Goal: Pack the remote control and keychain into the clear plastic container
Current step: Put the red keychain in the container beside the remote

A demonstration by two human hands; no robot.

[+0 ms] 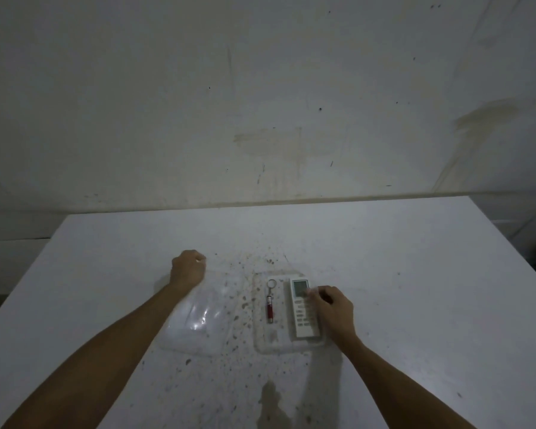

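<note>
A white remote control (302, 308) with a small screen lies in the right part of the clear plastic container (262, 342), a shallow tray on the table. Left of the remote, in the same tray, a red keychain (270, 306) with a metal ring lies lengthwise. My right hand (331, 311) rests at the remote's right side, with thumb and fingertips closed on its edge. The container's clear lid (198, 323) lies flat to the left, partly under my left forearm. My left hand (188, 267) is a closed fist at the lid's far left corner; I see nothing inside it.
The white table (415, 274) is speckled with brown stains around the container and has a larger stain near its front edge. Its far edge meets a marked grey-white wall (260, 103).
</note>
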